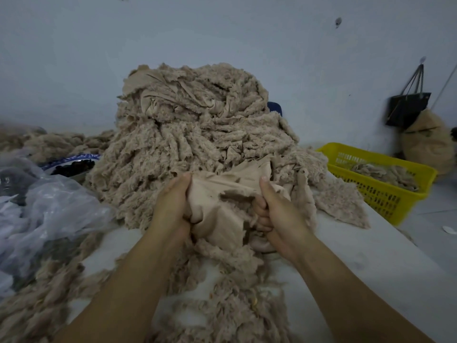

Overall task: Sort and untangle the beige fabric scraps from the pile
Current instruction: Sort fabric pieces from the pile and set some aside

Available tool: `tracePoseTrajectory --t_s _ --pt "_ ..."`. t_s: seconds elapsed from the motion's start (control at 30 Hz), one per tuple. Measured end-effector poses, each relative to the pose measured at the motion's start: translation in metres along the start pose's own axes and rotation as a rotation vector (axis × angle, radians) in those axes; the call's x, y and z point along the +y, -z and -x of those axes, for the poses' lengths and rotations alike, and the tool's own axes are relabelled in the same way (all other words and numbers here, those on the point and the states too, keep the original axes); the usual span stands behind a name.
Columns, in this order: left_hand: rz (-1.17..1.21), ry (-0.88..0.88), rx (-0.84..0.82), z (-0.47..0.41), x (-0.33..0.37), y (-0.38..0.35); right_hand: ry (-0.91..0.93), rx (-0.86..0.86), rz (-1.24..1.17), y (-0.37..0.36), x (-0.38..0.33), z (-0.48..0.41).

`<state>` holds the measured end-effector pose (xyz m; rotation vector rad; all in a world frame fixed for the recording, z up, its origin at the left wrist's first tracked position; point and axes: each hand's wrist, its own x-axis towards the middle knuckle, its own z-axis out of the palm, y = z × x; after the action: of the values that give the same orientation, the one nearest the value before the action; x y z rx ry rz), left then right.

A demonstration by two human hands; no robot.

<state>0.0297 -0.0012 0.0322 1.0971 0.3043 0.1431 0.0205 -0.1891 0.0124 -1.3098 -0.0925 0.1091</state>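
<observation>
Both hands have hold of one beige fabric scrap [222, 211] at the near foot of the pile [197, 125], which rises in a tall heap toward the far edge of the bench [358, 256]. The left hand [170, 201] is curled round the scrap's left side, thumb lying over the top fold. The right hand [279, 214] clenches the right side, thumb raised against the cloth and fingers tucked into it. The scrap shows its smooth backing with a ragged tear across the middle. Its lower end trails into the fluffy loose scraps [222, 293] spread toward the near edge.

The step looks like working this piece free of its neighbours, and the main risk is in the pull. The far end of the scrap seems buried under the heap, so a hard tug could bring the steep front of the pile sliding down over the hands. It could also drag knotted pieces along instead of freeing one. The existing tear might run further if the two hands pull apart across it.

To the left a crumpled plastic bag [49, 206] and a bowl [71, 164] of dark contents sit close against the heap, and a slide that way could bury or tip them. A yellow basket [371, 194] holding a few scraps waits by the right edge. Loose fluff near that edge could slip off the bench.
</observation>
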Motion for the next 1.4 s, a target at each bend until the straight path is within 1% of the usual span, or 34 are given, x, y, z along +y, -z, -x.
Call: tracePoseTrajectory --t_s 0.1,0.17,0.3,0.37,0.4,0.5,0.53,0.6,0.63,0.7,0.77,0.83,0.87,0.9,0.97,1.0,1.1,1.17,1.27,1.33,1.4 --pt "0.117 0.131 0.098 -0.002 -0.001 0.001 -0.008 -0.038 0.018 -0.002 -0.002 0.003" --pt "0.17 0.144 0.144 -0.005 0.001 0.004 -0.009 -0.042 0.008 0.0 -0.004 0.004" --pt "0.19 0.164 0.15 -0.006 0.002 0.007 -0.017 -0.059 0.003 -0.003 -0.005 0.006" --pt "0.2 0.195 0.157 -0.006 0.002 0.008 0.024 -0.063 -0.032 -0.006 -0.007 0.006" --pt "0.2 0.197 0.164 -0.007 0.002 0.012 0.052 -0.056 -0.086 -0.005 -0.01 0.005" --pt "0.169 0.136 0.184 -0.018 0.008 0.031 0.1 0.06 -0.286 0.016 -0.024 0.003" --pt "0.198 0.131 0.174 -0.021 0.008 0.036 0.111 0.114 -0.317 0.026 -0.026 0.002" --pt "0.281 0.181 0.149 -0.021 0.006 0.034 0.112 0.174 -0.276 0.039 -0.023 0.0" --pt "0.3 0.186 0.13 -0.019 0.004 0.03 0.101 0.167 -0.224 0.041 -0.019 -0.001" --pt "0.297 0.15 0.076 -0.017 0.001 0.02 0.09 0.093 -0.088 0.036 -0.009 -0.003" --pt "0.242 0.076 0.018 -0.013 0.003 0.013 0.095 0.041 0.163 0.027 -0.001 -0.003" --pt "0.144 0.002 -0.051 -0.007 0.005 0.008 0.12 0.054 0.46 0.019 0.005 -0.001" --pt "0.089 -0.034 -0.092 -0.004 0.006 0.006 0.159 0.051 0.56 0.016 0.007 0.001" --pt "0.032 -0.071 -0.139 0.0 0.006 0.003 0.213 0.036 0.609 0.011 0.009 0.003" --pt "-0.086 -0.128 -0.225 0.009 0.005 -0.005 0.289 -0.007 0.595 0.004 0.012 0.005" --pt "-0.145 -0.148 -0.267 0.014 0.005 -0.008 0.289 -0.046 0.557 0.001 0.013 0.006" --pt "-0.325 -0.195 -0.381 0.026 -0.001 -0.017 0.19 -0.173 0.412 -0.003 0.014 0.009" --pt "-0.441 -0.211 -0.383 0.033 -0.006 -0.022 0.165 -0.186 0.314 -0.004 0.012 0.011" --pt "-0.526 -0.185 -0.375 0.038 -0.013 -0.027 0.18 -0.109 0.243 -0.003 0.009 0.008" --pt "-0.543 -0.186 -0.345 0.036 -0.014 -0.027 0.214 0.006 0.271 -0.003 0.007 0.006" --pt "-0.503 -0.209 -0.283 0.033 -0.014 -0.026 0.252 0.144 0.3 -0.001 0.01 0.002"
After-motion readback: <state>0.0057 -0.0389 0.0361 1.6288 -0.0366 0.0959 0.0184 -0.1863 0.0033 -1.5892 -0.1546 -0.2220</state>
